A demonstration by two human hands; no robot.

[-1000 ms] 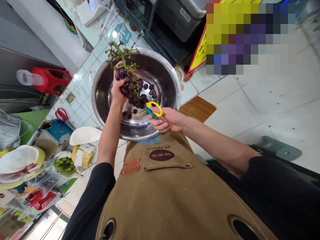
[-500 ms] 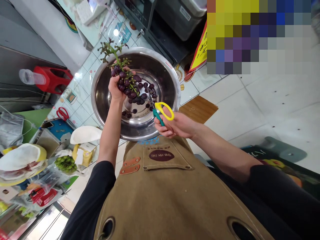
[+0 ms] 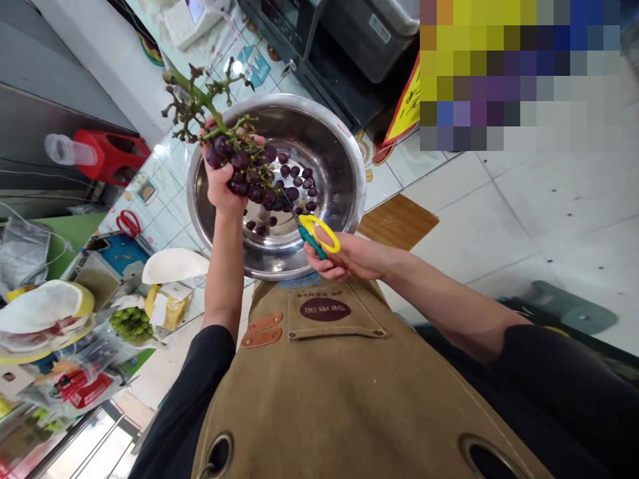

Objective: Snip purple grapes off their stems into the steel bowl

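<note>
My left hand (image 3: 223, 189) holds a bunch of dark purple grapes (image 3: 239, 161) over the left part of a round steel basin (image 3: 355, 179). The upper end of its green stem is bare of grapes. My right hand (image 3: 344, 256) is closed on scissors (image 3: 319, 237) with one yellow and one green handle. Their blades point up and left, at the lower end of the bunch; whether they touch a stem cannot be made out. Several loose grapes (image 3: 297, 181) lie in the basin.
A dark appliance (image 3: 319, 66) stands behind the basin. On the left are a red stool-like object (image 3: 112, 156), red-handled scissors (image 3: 128, 223), a white foam piece (image 3: 174, 266) and green grapes (image 3: 131, 324). A yellow sign (image 3: 407, 110) is at the back right.
The bunch and my left hand have moved left and closer to the camera, with the bare stem leaning further left. The scissors have shifted slightly left and down, their blades now nearer the bunch's end.
</note>
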